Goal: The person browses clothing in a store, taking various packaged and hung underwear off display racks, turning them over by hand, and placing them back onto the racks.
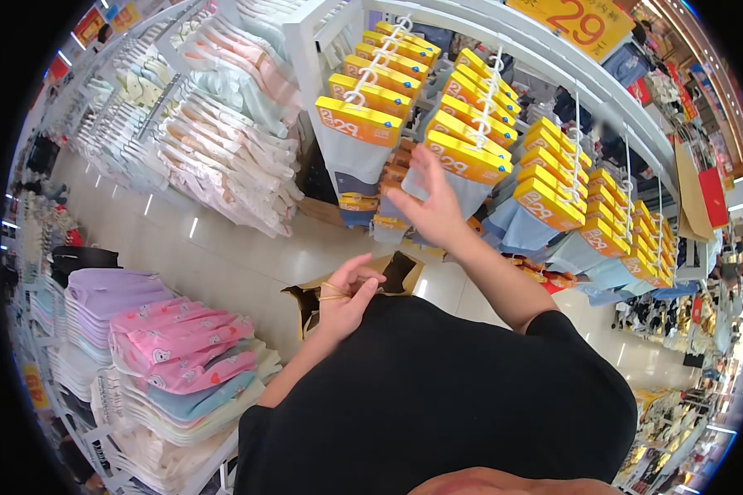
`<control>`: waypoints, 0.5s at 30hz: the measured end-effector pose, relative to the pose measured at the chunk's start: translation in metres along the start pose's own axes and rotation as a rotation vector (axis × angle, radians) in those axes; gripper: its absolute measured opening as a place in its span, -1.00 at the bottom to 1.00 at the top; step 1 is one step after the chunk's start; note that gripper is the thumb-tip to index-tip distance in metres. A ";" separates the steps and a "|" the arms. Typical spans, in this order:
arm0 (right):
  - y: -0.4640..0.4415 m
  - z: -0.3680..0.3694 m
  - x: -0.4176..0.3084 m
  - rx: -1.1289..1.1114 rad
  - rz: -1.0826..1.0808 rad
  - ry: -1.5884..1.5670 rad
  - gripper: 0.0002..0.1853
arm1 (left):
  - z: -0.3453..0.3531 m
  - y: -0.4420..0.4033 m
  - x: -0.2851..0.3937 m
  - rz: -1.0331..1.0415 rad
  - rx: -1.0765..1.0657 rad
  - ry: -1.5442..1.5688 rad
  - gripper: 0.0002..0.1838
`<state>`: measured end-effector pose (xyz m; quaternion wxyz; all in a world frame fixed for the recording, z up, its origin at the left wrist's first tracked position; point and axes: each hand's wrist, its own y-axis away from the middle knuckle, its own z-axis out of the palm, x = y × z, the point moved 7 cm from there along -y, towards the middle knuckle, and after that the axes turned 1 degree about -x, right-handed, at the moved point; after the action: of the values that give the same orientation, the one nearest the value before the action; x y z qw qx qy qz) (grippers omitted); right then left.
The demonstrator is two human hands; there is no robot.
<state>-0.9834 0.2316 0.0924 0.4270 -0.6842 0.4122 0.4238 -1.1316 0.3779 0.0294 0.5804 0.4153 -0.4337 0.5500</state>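
Observation:
My right hand (431,202) is raised in front of the hanging packs, its fingers stretched upward and its thumb apart. Right beside its fingertips is a pack with a yellow and orange header (470,157) marked 29; whether they touch I cannot tell. Lower down, my left hand (345,299) is held near my chest with loosely curled fingers, and nothing shows in its grasp. A thin yellowish band (333,289) loops around that hand. Below and behind it, an open cardboard box (400,272) stands on the floor, partly hidden by my body.
Rows of similar packs hang on white hooks from a white rack frame (305,58). Pale garments on hangers (223,157) fill the rack at left. Stacked clothes with a pink printed garment (182,338) stand lower left. A yellow price sign (574,25) tops the rack.

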 end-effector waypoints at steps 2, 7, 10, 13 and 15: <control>-0.029 0.003 -0.003 0.046 -0.021 0.060 -0.18 | -0.011 -0.003 0.002 0.016 0.000 0.005 -0.56; -0.077 0.028 0.023 0.111 0.007 -0.257 -0.36 | -0.044 -0.008 0.010 0.030 -0.001 0.039 -0.56; -0.088 0.040 0.029 0.069 0.116 -0.234 -0.57 | -0.065 -0.012 0.015 0.039 0.000 0.038 -0.56; -0.083 0.046 0.026 0.093 0.190 -0.388 -0.69 | -0.084 -0.016 0.024 0.045 -0.008 0.022 -0.55; -0.076 0.052 0.017 0.044 0.190 -0.472 -0.68 | -0.099 -0.018 0.026 0.000 -0.029 0.015 -0.52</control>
<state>-0.9200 0.2995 0.0800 0.4842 -0.5152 0.3729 0.6009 -1.1081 0.4792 0.0270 0.5895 0.4030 -0.4373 0.5467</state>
